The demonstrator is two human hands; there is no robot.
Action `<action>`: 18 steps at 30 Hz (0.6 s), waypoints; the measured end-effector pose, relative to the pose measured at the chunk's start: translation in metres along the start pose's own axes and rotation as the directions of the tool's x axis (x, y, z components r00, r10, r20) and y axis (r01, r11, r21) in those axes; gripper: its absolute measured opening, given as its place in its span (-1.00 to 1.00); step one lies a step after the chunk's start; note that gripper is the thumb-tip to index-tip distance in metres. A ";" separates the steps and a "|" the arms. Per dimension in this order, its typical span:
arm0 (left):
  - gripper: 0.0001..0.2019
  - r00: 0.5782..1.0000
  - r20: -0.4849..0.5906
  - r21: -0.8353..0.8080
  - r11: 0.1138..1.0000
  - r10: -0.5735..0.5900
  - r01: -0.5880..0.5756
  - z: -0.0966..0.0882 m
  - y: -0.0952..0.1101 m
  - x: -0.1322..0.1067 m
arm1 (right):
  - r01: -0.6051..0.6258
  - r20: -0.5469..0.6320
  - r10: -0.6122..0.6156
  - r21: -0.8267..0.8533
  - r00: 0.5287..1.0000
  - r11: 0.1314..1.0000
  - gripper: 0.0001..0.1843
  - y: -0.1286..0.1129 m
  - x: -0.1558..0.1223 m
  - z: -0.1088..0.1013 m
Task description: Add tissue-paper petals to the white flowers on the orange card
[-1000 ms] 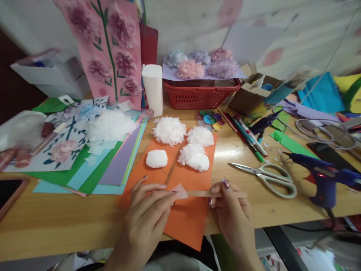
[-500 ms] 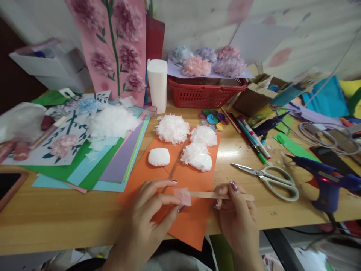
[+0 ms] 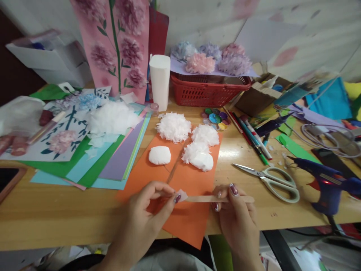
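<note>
My left hand pinches a small piece of thin white tissue paper between thumb and fingers. A wooden craft stick is in the grip of my right hand, its left tip touching the tissue. Both hands are over an orange sheet of paper. Several fluffy white tissue flowers rest on the sheet's far part. Beside them lies a smooth white padded oval. One flower at the right is only partly covered, with a smooth white pad showing at its front.
Scissors and a blue glue gun with a lit red light lie at the right. Coloured sheets and a heap of white tissue pieces are at the left. A red basket and a white roll stand behind.
The fingers of my left hand have closed in around the tissue, which is now folded at the stick's tip instead of spread flat. My right hand holds the stick nearly still.
</note>
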State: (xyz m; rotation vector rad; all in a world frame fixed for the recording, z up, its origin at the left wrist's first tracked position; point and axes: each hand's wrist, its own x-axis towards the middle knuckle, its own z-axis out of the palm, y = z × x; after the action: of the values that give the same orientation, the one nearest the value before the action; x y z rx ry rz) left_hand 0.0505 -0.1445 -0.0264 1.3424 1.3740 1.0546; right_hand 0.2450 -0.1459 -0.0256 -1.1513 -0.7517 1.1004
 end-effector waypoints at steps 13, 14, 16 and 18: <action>-0.76 0.972 0.136 -0.302 0.927 -0.190 0.223 0.001 0.003 0.003 | 0.003 0.005 -0.004 0.043 1.000 0.999 -0.63 0.000 0.000 -0.001; -0.77 0.970 0.151 -0.315 0.920 -0.193 0.232 0.001 0.004 0.004 | -0.004 0.017 0.003 0.040 1.000 0.999 -0.63 0.000 0.000 -0.001; -0.79 0.964 0.170 -0.335 0.909 -0.202 0.249 0.002 0.004 0.004 | -0.008 0.025 0.007 0.028 1.000 1.000 -0.61 0.000 -0.001 -0.002; -0.78 0.960 0.184 -0.344 0.901 -0.213 0.266 0.002 0.006 0.004 | -0.005 0.021 0.005 0.015 1.000 1.000 -0.62 0.000 -0.001 -0.002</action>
State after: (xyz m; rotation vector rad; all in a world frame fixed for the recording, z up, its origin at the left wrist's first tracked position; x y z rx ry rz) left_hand 0.0542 -0.1406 -0.0215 0.9277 1.1339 0.9694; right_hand 0.2469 -0.1472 -0.0266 -1.1314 -0.7563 1.1218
